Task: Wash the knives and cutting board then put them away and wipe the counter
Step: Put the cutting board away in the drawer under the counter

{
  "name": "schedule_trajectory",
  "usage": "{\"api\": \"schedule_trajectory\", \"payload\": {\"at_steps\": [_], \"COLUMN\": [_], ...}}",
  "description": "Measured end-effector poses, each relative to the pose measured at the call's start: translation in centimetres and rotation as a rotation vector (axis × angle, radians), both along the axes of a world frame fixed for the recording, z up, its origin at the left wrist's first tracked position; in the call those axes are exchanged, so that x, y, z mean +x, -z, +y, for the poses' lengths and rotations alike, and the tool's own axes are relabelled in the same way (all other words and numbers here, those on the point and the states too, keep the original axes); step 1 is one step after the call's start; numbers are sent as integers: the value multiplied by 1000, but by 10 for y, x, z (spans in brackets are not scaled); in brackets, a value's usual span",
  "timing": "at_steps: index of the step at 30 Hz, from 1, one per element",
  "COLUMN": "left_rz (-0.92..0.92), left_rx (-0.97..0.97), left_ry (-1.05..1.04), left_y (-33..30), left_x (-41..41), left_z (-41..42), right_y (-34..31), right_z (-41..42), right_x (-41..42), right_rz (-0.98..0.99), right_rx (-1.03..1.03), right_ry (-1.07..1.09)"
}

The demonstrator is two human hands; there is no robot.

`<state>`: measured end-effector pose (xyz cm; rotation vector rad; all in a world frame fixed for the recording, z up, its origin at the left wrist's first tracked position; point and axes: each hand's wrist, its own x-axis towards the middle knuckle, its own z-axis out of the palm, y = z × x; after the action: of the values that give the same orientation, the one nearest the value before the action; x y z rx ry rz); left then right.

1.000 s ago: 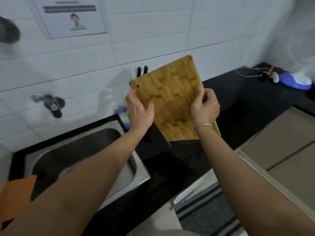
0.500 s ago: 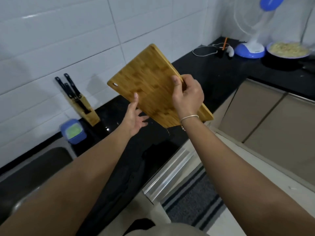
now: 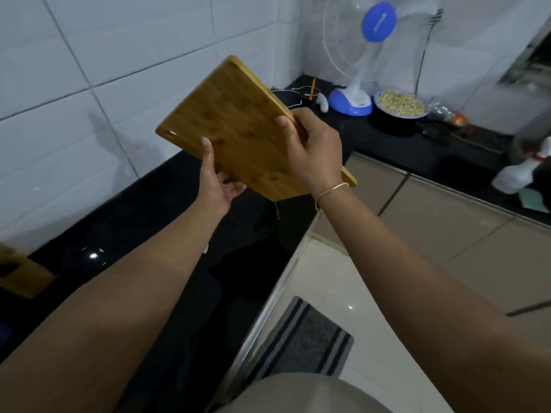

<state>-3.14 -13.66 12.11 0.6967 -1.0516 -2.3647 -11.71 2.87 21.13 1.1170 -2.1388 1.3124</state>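
Note:
A wet bamboo cutting board (image 3: 235,126) is tilted in the air above the black counter (image 3: 167,234), and water drips from its lower corner. My right hand (image 3: 313,153) grips the board's right edge, thumb on the front face. My left hand (image 3: 216,180) is under the board's lower left edge with straight fingers, thumb resting on the front face. At the far left edge, the corner of a wooden knife block (image 3: 21,275) is partly cut off by the frame; no knives show.
A blue and white table fan (image 3: 357,55) stands in the counter's far corner beside a bowl of noodles (image 3: 401,103), cables and a spray bottle (image 3: 518,171). Beige cabinet fronts (image 3: 447,222) run below on the right. A striped grey mat (image 3: 301,344) lies on the floor.
The view has swung right, away from the sink and knife block. The board moved right with it; my left hand let go of its edge and now props it with straight fingers.

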Motion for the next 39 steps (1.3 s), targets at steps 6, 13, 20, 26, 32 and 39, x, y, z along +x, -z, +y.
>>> {"api": "schedule_trajectory", "payload": {"at_steps": [6, 13, 20, 26, 32, 39], "left_rz": [-14, -63, -76, -105, -21, 44], "left_rx": [-44, -14, 96, 107, 108, 130], "left_ry": [-54, -162, -435, -629, -749, -779], "left_y": [8, 35, 36, 37, 19, 26], "left_x": [-60, -123, -157, -128, -83, -40], "left_z": [-24, -22, -4, 25, 53, 99], "right_y": [23, 50, 49, 48, 32, 17], "right_z": [-10, -25, -48, -55, -38, -1], "right_x": [-63, -159, -232, -217, -178, -133], "right_rz": [32, 24, 30, 28, 43, 152], "right_rx": [100, 154, 191, 170, 146, 232], "right_ry": [-85, -295, -549, -776, -868, -885]}}
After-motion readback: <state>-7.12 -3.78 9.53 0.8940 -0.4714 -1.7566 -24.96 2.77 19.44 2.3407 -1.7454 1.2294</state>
